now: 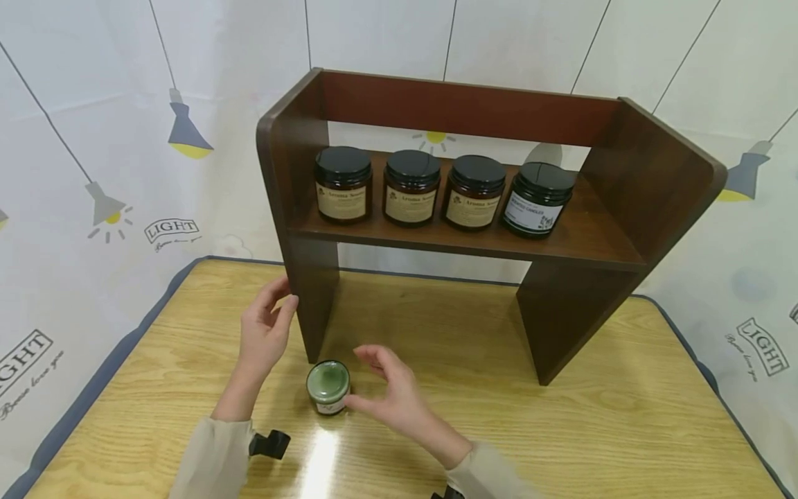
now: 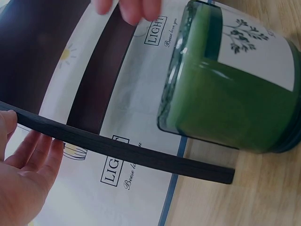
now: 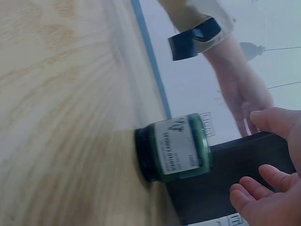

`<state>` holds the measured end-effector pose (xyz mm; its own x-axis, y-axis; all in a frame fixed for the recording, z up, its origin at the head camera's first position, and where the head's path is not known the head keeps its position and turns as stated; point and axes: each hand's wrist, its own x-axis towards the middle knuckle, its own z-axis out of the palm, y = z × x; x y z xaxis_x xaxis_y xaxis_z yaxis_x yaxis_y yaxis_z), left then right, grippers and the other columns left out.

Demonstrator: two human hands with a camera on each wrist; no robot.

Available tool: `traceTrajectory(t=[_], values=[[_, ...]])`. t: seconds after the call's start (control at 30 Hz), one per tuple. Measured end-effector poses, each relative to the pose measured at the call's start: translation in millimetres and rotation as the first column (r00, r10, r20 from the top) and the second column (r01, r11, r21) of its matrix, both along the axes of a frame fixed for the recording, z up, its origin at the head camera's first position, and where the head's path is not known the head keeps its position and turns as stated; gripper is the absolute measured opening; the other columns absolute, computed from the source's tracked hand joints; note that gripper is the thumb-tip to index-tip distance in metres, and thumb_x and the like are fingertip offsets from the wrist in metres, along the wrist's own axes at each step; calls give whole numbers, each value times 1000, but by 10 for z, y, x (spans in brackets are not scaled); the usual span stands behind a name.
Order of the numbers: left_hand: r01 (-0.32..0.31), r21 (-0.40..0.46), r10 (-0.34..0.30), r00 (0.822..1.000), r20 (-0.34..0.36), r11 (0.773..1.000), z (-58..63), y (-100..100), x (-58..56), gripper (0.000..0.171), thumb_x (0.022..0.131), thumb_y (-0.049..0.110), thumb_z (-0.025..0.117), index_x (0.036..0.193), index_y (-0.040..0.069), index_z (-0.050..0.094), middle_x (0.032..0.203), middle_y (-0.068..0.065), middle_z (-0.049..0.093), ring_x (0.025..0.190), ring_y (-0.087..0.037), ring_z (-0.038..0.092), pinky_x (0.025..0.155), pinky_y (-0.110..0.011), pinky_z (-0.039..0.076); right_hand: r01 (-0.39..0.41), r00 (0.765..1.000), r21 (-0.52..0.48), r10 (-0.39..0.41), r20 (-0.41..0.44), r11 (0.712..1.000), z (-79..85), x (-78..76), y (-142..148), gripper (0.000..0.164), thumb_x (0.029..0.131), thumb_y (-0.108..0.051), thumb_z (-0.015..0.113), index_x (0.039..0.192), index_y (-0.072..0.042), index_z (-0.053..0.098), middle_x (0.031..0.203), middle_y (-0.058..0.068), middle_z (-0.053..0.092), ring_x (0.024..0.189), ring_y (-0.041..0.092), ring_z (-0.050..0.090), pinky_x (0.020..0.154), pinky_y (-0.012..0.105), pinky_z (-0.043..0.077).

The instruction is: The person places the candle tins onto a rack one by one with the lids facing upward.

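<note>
A green glass candle jar [image 1: 328,384] with a white label stands on the table by the foot of the shelf's left panel. It looks upside down: green glass is uppermost, and the dark lid end [image 3: 143,155] meets the table. My right hand [image 1: 393,391] curves beside the jar, thumb and fingers spread. A gap shows between them in the right wrist view. My left hand [image 1: 264,333] is at the left side panel of the dark wooden shelf [image 1: 449,249]. Its thumb lies on the front edge [image 2: 117,146], with fingers [image 2: 40,153] against the outer side.
On the shelf board stand three brown jars [image 1: 411,187] with cream labels and black lids, then a dark green jar [image 1: 537,199] with a white label. The wooden table [image 1: 623,430] meets a patterned cloth backdrop [image 1: 237,138] behind.
</note>
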<state>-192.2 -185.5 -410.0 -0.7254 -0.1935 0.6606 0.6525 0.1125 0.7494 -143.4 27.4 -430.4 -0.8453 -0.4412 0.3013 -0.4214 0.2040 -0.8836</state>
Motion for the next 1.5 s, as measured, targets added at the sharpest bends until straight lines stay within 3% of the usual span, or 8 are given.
traceTrajectory(t=[0.23, 0.4, 0.63, 1.03, 1.5], values=[[-6, -7, 6, 1000, -3, 1000, 4, -6, 9, 27, 86, -20, 49, 112, -25, 48, 107, 13, 60, 98, -4, 56, 79, -13, 49, -39, 999, 11, 38, 24, 999, -151, -27, -100, 66, 68, -5, 82, 123, 5, 47, 122, 22, 54, 112, 34, 53, 95, 42, 46], [-3, -1, 3, 1000, -3, 1000, 14, 7, 13, 28, 85, -22, 48, 112, -25, 48, 107, 12, 61, 98, -4, 56, 79, -12, 49, -65, 996, 4, 65, 60, 998, -239, -51, -173, 70, 68, -4, 83, 125, 8, 44, 120, 20, 55, 108, 33, 55, 94, 42, 47], [-3, -4, 3, 1000, 6, 1000, 20, 18, 11, 28, 85, -20, 49, 113, -24, 48, 107, 13, 61, 99, -5, 56, 80, -13, 49, -43, 998, 56, 41, 38, 997, -304, -61, -237, 71, 66, -6, 84, 124, 8, 45, 118, 16, 56, 105, 28, 57, 91, 30, 48], [16, 27, -16, 1000, -17, 1000, 19, 26, 13, 27, 85, -22, 48, 112, -24, 49, 106, 10, 62, 98, -6, 57, 80, -13, 49, -31, 999, 90, 30, 14, 995, -437, -109, -302, 66, 67, -6, 84, 121, 7, 47, 114, 16, 58, 105, 27, 57, 88, 26, 49], [10, 18, -10, 1000, -15, 1000, -6, 9, -2, 27, 84, -23, 48, 111, -25, 47, 106, 12, 61, 98, -5, 57, 79, -13, 49, -34, 995, 130, 22, 94, 991, -524, -136, -344, 67, 65, -5, 83, 122, 5, 48, 114, 15, 58, 103, 24, 58, 87, 24, 48]])
